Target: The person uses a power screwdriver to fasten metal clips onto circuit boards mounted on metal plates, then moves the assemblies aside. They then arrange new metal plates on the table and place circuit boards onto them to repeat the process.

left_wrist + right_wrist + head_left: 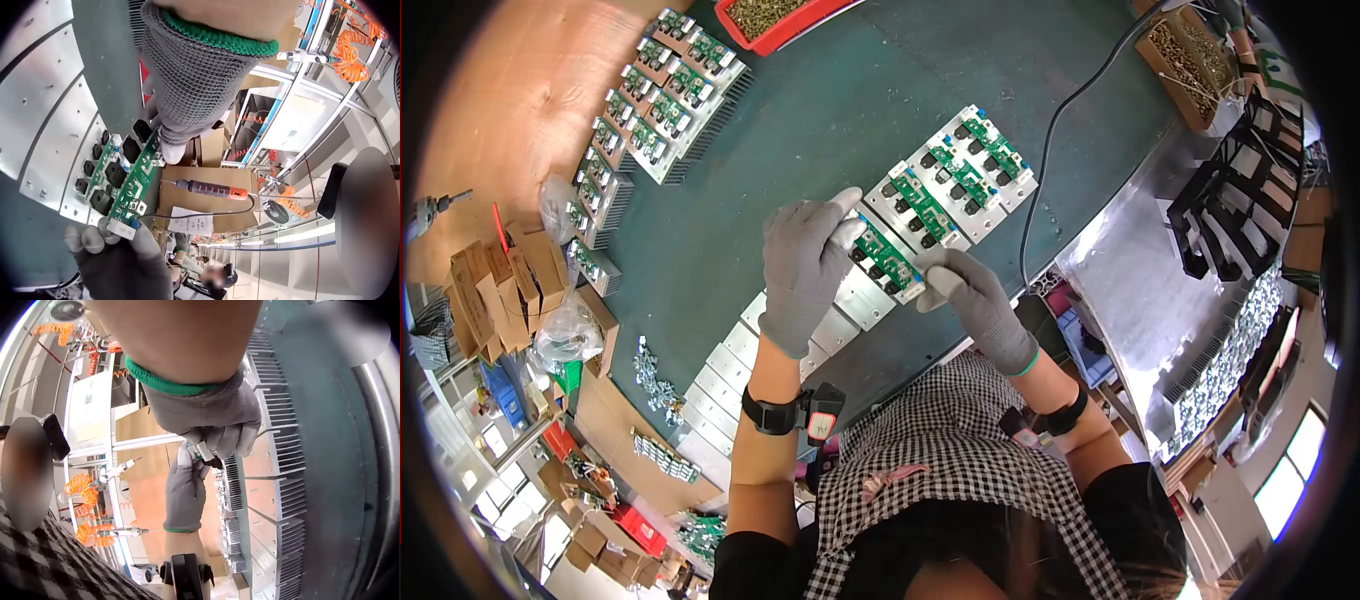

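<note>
A green circuit board with black components is held by its two ends above a row of aluminium heat sinks. My gloved left hand pinches the far-left end between thumb and fingers. At the near-right end, beside a white connector, the gloved right hand pinches the board. In the left wrist view the board is tilted, its black components facing the heat sinks. The right wrist view shows only a small part of it, mostly hidden by the right hand.
Heat sinks with mounted boards adjoin on the right; bare plates run down to the left. More assembled heat sinks stand at the back left. A black cable crosses the table. A red bin of small parts sits at the back.
</note>
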Demonstrator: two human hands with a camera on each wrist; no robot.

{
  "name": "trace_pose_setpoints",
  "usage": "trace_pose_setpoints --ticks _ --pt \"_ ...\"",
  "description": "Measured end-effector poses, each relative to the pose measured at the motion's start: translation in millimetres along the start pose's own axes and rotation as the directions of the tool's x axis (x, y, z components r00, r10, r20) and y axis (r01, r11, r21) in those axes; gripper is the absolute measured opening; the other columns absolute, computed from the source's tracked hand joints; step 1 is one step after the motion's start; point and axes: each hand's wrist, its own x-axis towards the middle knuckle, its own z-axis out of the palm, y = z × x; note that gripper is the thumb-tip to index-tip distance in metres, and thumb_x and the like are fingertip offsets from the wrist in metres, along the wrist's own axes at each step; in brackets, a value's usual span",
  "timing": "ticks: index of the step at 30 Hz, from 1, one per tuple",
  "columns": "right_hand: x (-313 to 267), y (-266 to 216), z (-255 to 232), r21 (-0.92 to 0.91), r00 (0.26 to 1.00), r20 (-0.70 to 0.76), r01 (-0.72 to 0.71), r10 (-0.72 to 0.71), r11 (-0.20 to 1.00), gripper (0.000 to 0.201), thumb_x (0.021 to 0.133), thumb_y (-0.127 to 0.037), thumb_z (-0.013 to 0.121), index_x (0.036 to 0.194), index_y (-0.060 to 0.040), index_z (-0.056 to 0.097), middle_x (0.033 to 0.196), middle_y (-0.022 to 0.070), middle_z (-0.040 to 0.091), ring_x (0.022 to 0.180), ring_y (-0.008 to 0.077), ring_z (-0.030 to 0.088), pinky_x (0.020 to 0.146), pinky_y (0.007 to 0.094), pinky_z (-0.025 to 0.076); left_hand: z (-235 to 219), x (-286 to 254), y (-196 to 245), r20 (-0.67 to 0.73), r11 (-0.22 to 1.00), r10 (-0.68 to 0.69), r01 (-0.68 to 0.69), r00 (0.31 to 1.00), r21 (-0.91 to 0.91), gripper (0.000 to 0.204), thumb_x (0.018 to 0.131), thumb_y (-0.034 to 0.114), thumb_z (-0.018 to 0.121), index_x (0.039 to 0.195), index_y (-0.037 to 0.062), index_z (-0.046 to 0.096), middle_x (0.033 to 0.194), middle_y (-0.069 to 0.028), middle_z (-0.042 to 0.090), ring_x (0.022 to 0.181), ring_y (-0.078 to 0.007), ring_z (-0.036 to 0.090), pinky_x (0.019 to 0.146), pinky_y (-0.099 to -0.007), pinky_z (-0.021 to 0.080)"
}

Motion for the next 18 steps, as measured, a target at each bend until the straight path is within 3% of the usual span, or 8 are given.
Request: trace_pose_setpoints --ticks 2,5,8,18 --pt "0 9 -5 -0.058 0.99 -0.095 0.103 -0.108 0.993 0.032 0.1 -0.017 0.049 0.121 0.0053 0.056 0.092 0.0073 0.062 0.08 0.0128 0.062 0.077 0.0269 0.051 11 -3 -11 -0.045 1.0 -0.006 0.007 0.999 0.009 0.025 0.089 0.018 0.064 0.109 0.0057 0.07 0.083 -0.0102 0.066 0.077 -0.028 0.058 0.074 -0.0378 0.044" --pt "-8 5 -16 -0.094 0.96 -0.239 0.126 -0.146 0.988 0.032 0.098 -0.014 0.05 0.122 0.0057 0.055 0.091 0.0068 0.061 0.08 0.0117 0.061 0.076 0.0254 0.051 28 -6 -23 -0.042 0.995 -0.051 0.054 0.998 0.089 0.027 0.086 0.013 0.062 0.111 0.0109 0.071 0.088 -0.009 0.068 0.081 -0.0296 0.059 0.079 -0.0398 0.044" --pt "-14 2 -25 -0.123 0.953 -0.263 0.124 -0.152 0.985 0.034 0.098 -0.015 0.049 0.123 0.0074 0.055 0.093 0.0083 0.062 0.081 0.0123 0.061 0.077 0.0261 0.051 41 -6 -22 -0.053 0.986 -0.087 0.094 0.995 0.138 0.035 0.08 0.008 0.058 0.112 0.0157 0.071 0.089 -0.0072 0.068 0.085 -0.0296 0.059 0.087 -0.043 0.041" --pt "-16 -2 -17 -0.154 0.949 -0.276 0.114 -0.153 0.982 0.033 0.097 -0.015 0.049 0.121 0.007 0.055 0.093 0.0079 0.061 0.081 0.0126 0.061 0.078 0.0265 0.05 54 -8 -27 -0.07 0.974 -0.093 0.106 0.993 0.2 0.027 0.085 0.013 0.062 0.11 0.0165 0.072 0.091 -0.0034 0.065 0.091 -0.0279 0.059 0.091 -0.0433 0.041"
